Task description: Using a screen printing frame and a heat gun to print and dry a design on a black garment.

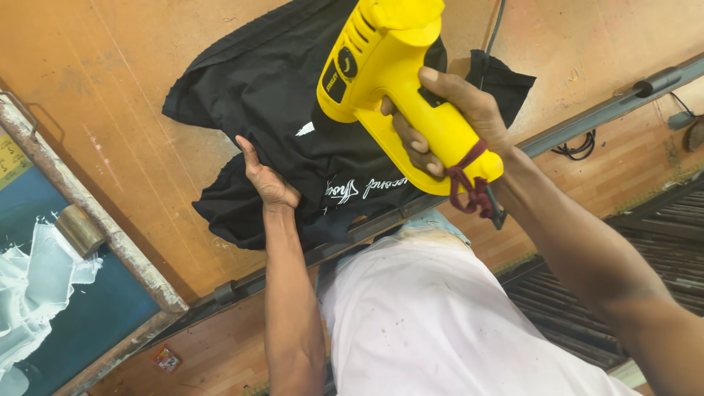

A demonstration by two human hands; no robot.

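Yellow heat gun [389, 66] gripped by right hand [455, 117]; left hand [268, 180] presses flat on black shirt [257, 88].

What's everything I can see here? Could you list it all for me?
heat gun: one, yellow with black switches, over the garment, dark red cord tied at its handle base
garment: one, black with white print, spread on the board
board: one, orange-brown wood, under the garment
framed screen: one, blue in a worn frame, lower left
white scraps: a heap, on the screen
cables: a black bundle, right of the board
left hand: one, flat on the garment
right hand: one, gripping the heat gun
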